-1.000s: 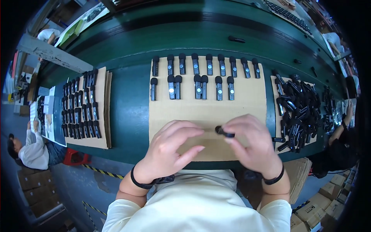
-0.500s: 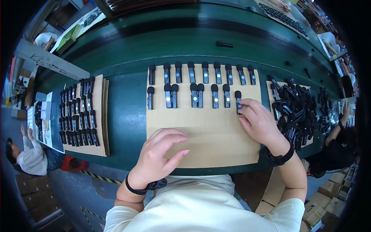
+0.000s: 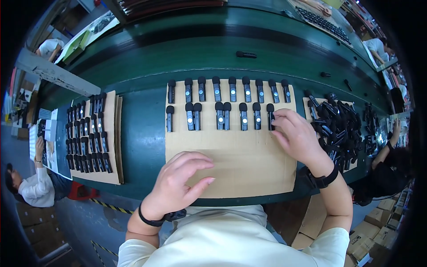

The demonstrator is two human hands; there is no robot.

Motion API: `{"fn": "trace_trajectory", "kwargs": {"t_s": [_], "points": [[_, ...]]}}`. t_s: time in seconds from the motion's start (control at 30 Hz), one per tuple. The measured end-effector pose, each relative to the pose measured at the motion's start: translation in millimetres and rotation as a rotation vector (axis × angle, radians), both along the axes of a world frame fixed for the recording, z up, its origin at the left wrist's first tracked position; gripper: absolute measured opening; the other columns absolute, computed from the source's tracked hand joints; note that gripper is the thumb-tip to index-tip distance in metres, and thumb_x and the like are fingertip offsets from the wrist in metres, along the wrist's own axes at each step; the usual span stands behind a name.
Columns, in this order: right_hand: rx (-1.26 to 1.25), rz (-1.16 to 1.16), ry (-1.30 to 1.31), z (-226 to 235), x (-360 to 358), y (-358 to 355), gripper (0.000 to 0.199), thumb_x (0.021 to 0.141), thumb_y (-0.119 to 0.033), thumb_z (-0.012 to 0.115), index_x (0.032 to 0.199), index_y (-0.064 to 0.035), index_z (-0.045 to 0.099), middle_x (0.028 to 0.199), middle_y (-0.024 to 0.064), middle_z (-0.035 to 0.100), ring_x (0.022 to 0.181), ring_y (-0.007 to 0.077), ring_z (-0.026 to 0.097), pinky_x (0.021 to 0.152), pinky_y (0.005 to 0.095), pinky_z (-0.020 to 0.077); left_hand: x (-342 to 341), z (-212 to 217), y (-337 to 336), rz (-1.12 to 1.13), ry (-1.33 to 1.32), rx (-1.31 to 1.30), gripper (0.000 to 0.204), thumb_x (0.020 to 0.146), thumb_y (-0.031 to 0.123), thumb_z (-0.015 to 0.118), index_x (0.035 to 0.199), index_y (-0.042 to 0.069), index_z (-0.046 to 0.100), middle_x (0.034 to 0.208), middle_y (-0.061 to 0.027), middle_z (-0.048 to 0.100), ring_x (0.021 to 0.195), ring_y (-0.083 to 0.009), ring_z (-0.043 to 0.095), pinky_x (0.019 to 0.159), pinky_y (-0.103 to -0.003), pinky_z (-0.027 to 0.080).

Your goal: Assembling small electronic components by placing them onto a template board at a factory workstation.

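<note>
A brown cardboard sheet (image 3: 240,164) lies on the green table in front of me. Two rows of small black microphone-like devices (image 3: 222,100) line its far part. My right hand (image 3: 299,135) reaches to the right end of the nearer row, fingertips touching the last black device (image 3: 270,115) there. My left hand (image 3: 180,180) hovers over the sheet's near left part, fingers spread, holding nothing. Both wrists wear black bands.
A heap of loose black devices (image 3: 340,129) lies on cardboard to the right. Another filled cardboard sheet (image 3: 91,138) lies at left. One black device (image 3: 246,54) sits alone on the far belt. Other people work at the left (image 3: 31,187) and right edges. Cartons stand at lower right.
My right hand carried a black device from the near middle of the sheet to the right end of the nearer row. My left hand drew slightly back and stayed spread.
</note>
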State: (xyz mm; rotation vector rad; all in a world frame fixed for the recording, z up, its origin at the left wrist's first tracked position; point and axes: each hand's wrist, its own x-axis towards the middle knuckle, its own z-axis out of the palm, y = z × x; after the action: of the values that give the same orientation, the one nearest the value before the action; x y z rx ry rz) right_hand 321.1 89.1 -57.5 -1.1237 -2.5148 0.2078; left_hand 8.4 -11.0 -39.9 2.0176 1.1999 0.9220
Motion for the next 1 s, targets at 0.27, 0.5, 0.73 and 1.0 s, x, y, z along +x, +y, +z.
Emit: {"fn": "trace_trajectory", "kwargs": {"t_s": [0.27, 0.5, 0.73, 1.0], "points": [[0.01, -0.153, -0.044, 15, 42, 33, 0.016, 0.078, -0.002, 0.069, 0.092, -0.0034, 0.062, 0.104, 0.0126, 0.062, 0.095, 0.0325, 0.063, 0.081, 0.0382, 0.052, -42, 54, 41, -0.139, 0.037, -0.053, 0.023, 0.078, 0.007, 0.075, 0.098, 0.0, 0.067, 0.097, -0.0137, 0.068, 0.092, -0.0283, 0.066, 0.083, -0.036, 0.052], [0.022, -0.463, -0.144, 12, 136, 121, 0.018, 0.083, -0.01, 0.067, 0.097, -0.0007, 0.06, 0.096, 0.0157, 0.061, 0.09, 0.0335, 0.062, 0.08, 0.0379, 0.0507, -31, 89, 133, -0.15, -0.285, -0.481, 0.012, 0.093, 0.015, 0.063, 0.094, 0.004, 0.065, 0.096, -0.004, 0.068, 0.086, -0.0112, 0.061, 0.078, -0.026, 0.051], [-0.188, -0.653, -0.342, -17, 169, 211, 0.02, 0.085, -0.012, 0.067, 0.102, -0.0027, 0.063, 0.114, 0.0191, 0.063, 0.105, 0.0383, 0.061, 0.09, 0.0432, 0.0497, 26, 40, 241, 0.222, -0.161, -0.515, 0.022, 0.093, 0.023, 0.063, 0.103, 0.004, 0.067, 0.096, -0.0036, 0.066, 0.084, -0.0111, 0.06, 0.073, -0.024, 0.05], [-0.221, -0.63, -0.404, -59, 179, 241, 0.026, 0.083, -0.008, 0.065, 0.108, -0.0033, 0.061, 0.118, 0.0195, 0.063, 0.11, 0.0382, 0.06, 0.092, 0.0433, 0.0498, 37, -3, 310, 0.362, 0.303, -0.574, 0.019, 0.09, 0.021, 0.066, 0.101, 0.005, 0.068, 0.091, -0.0052, 0.066, 0.082, -0.0139, 0.06, 0.072, -0.026, 0.05]]}}
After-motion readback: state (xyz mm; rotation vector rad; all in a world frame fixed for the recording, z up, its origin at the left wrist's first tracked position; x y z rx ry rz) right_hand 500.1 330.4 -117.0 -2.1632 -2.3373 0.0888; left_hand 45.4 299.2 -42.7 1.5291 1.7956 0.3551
